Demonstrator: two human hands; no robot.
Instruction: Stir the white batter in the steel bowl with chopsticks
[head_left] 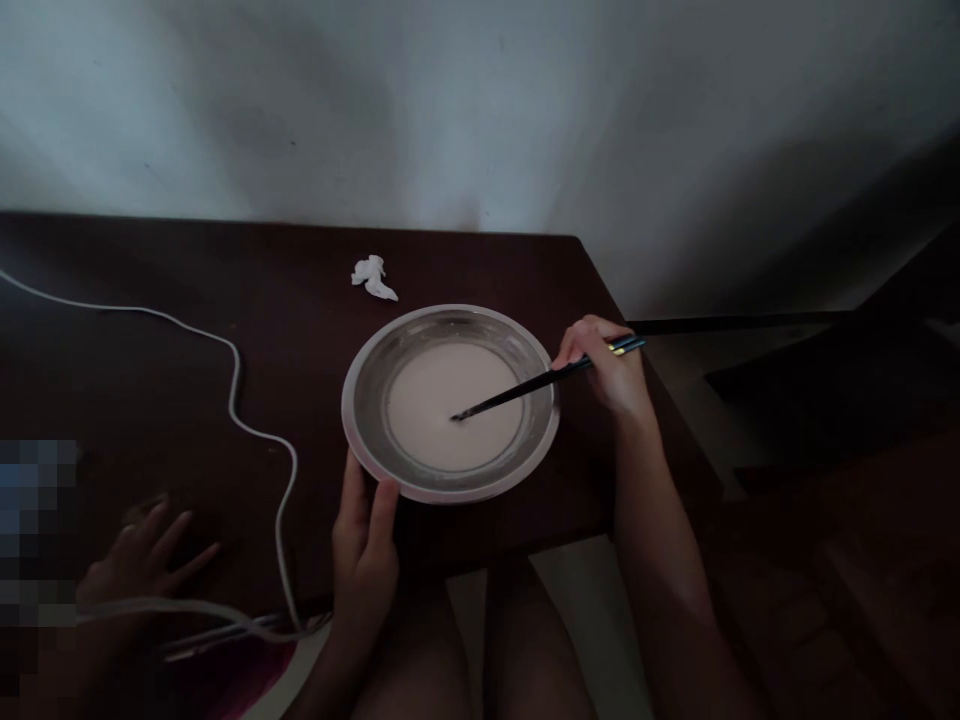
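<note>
A wide metal bowl (pixel 360 420) stands near the front right of the dark table, with a smooth off-white liquid (pixel 427 390) in it. My left hand (pixel 367 550) grips the bowl's near left rim, thumb on top and fingers underneath. In my right hand (pixel 604 365), above the bowl's right side, dark chopsticks (pixel 517 391) slant down to the left. Their tips dip into the liquid near its middle. The two sticks lie so close together that I cannot tell them apart along most of their length.
A crumpled white tissue (pixel 371 277) lies behind the bowl. A white cable (pixel 236 380) winds across the left of the table (pixel 150 400) and over its front edge. Another person's hand (pixel 146 550) rests at the lower left. A pale wall (pixel 465 110) rises behind.
</note>
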